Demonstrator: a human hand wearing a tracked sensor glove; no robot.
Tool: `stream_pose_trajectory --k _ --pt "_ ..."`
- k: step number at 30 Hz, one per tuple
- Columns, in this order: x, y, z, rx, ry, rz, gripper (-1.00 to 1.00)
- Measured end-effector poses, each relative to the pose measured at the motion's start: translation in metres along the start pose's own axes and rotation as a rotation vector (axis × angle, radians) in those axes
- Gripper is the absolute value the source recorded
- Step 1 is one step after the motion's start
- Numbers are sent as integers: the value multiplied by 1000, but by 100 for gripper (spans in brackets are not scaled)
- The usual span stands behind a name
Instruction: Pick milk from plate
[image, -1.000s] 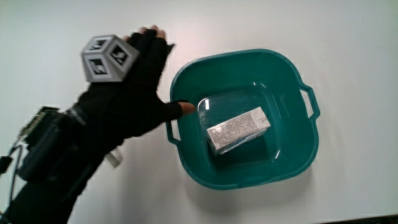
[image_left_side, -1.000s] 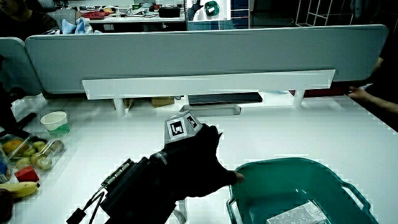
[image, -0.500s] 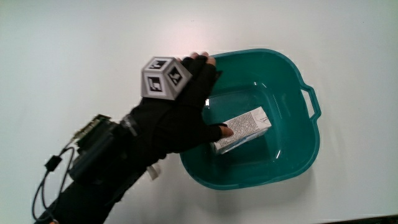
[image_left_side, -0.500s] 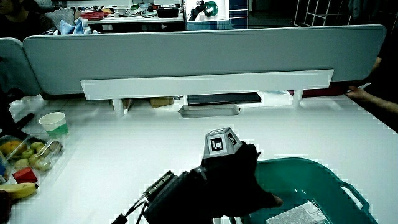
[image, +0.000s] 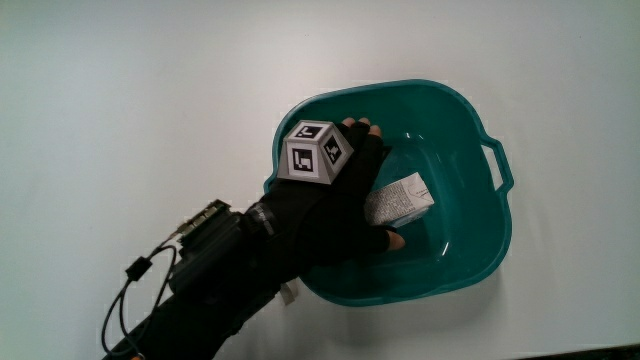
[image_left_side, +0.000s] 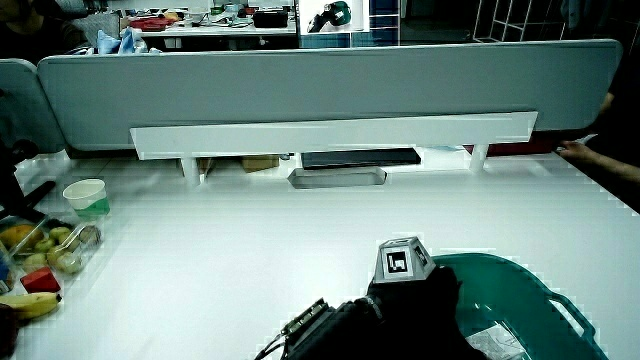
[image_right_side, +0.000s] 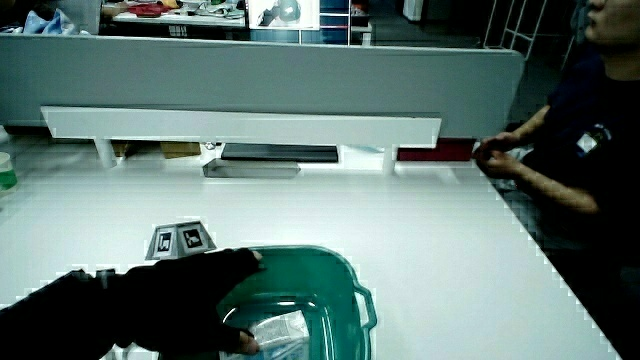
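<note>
A teal plastic basin (image: 470, 130) with handles stands on the white table, and the milk carton (image: 405, 195) lies on its side inside it. The gloved hand (image: 350, 200) reaches down into the basin over the carton. Its fingers are spread, with the fingertips by the basin wall farther from the person and the thumb (image: 388, 240) on the nearer side of the carton. The hand covers part of the carton. In both side views the hand (image_left_side: 420, 300) (image_right_side: 190, 290) is low over the basin (image_left_side: 520, 290) (image_right_side: 330, 275), and a corner of the carton (image_right_side: 275, 330) shows under it.
A low grey partition (image_left_side: 330, 90) with a white shelf closes off the table. In a side view a paper cup (image_left_side: 88, 197), a fruit container (image_left_side: 50, 245) and a banana (image_left_side: 25, 300) sit at the table's edge. A small metal tray (image_left_side: 335, 177) lies under the shelf.
The hand has moved from beside the basin's rim into the basin and now covers part of the milk carton. The carton and basin have not moved.
</note>
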Motion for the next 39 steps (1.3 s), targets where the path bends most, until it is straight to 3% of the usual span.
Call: stream_pose_trajectory --k 11,16,39 --pt "0 4 -9 6 -8 -2 0" --pt "-1 4 -8 45 -17 -14 0" --pt "-3 -1 -5 164 -91 4 66"
